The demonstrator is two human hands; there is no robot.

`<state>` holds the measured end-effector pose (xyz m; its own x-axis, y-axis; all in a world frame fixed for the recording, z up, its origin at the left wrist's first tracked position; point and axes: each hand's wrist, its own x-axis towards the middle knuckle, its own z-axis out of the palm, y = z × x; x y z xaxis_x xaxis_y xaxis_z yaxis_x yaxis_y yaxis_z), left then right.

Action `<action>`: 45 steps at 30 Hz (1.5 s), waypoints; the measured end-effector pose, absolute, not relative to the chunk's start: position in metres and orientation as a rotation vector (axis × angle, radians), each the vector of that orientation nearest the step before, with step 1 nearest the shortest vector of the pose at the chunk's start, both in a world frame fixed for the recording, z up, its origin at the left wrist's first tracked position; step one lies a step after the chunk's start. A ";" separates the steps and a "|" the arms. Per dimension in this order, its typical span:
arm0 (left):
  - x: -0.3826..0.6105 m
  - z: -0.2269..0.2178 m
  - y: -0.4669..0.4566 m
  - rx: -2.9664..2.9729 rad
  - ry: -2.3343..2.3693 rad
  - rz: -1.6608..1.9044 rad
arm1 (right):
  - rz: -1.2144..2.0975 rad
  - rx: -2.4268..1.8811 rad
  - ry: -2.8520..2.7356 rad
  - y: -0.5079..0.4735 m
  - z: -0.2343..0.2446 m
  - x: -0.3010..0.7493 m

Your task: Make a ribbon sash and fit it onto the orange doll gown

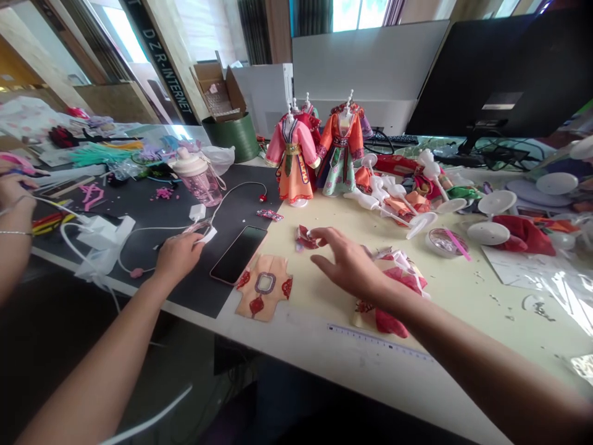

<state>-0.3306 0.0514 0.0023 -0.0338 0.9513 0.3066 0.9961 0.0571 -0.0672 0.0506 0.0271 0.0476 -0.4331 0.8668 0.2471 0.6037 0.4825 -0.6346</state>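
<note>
My left hand is closed at the dark mat, fingers around something small, white and partly shiny that I cannot make out. Beside it lies a black-screened phone. My right hand reaches over the pale table with thumb and index finger apart. Its index fingertip is at the edge of a small crumpled red fabric piece; whether it touches is unclear. Flat between the hands lies a peach doll-garment piece with red patches and a trimmed neck opening. Red and white patterned fabric lies partly hidden under my right forearm.
Dressed doll forms stand at the back, near white stands and a monitor. A ruler lies along the front edge. Left are a pink bottle, a power strip with cables, and another person's hand.
</note>
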 end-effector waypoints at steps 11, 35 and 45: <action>-0.288 0.005 0.027 -2.026 -1.866 -0.483 | 0.291 -1.430 -1.941 -0.010 0.036 0.176; -0.025 0.002 0.070 -3.182 -1.422 -0.733 | 0.359 -1.124 -1.778 -0.085 0.009 0.203; -0.080 0.038 0.088 -3.046 -2.120 -1.332 | 0.605 -1.110 -1.570 -0.093 0.006 0.206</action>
<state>-0.0797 0.0880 0.0376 0.3163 0.9470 0.0560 0.4618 -0.2053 0.8629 0.2061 -0.0931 0.0057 0.0037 0.8844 0.4668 0.3423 0.4375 -0.8315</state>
